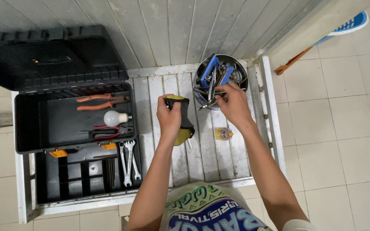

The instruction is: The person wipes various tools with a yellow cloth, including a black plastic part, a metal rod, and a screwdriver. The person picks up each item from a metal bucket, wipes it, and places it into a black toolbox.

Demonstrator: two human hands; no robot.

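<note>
Both hands up at the metal tin point(238, 64) on the white slatted desk point(202, 158).

Left hand point(169, 117) is wrapped tight around a black-and-yellow tool handle point(184, 124), just left of the tin; right hand point(233, 102) pinches a slim metal tool point(208, 104) at the tin's front rim (blue-handled tools point(214, 70) crowd inside). Well left of the tin, the open black toolbox point(31, 124) shows pliers point(101, 102), a bulb point(114, 118) and wrenches point(129, 162).

**Materials and finish, bench top**

Toolbox point(31, 124): black plastic, matt, ribbed lid. Pliers point(101, 102): dull metal, orange rubbery grips. Bulb point(113, 118): frosted white glass. Wrenches point(129, 162): bright polished steel. Tin point(240, 64): shiny metal. Left hand point(169, 117) grips a screwdriver handle point(184, 124), black and yellow plastic, satin. Table point(159, 85): white painted wooden slats, scuffed.
</note>
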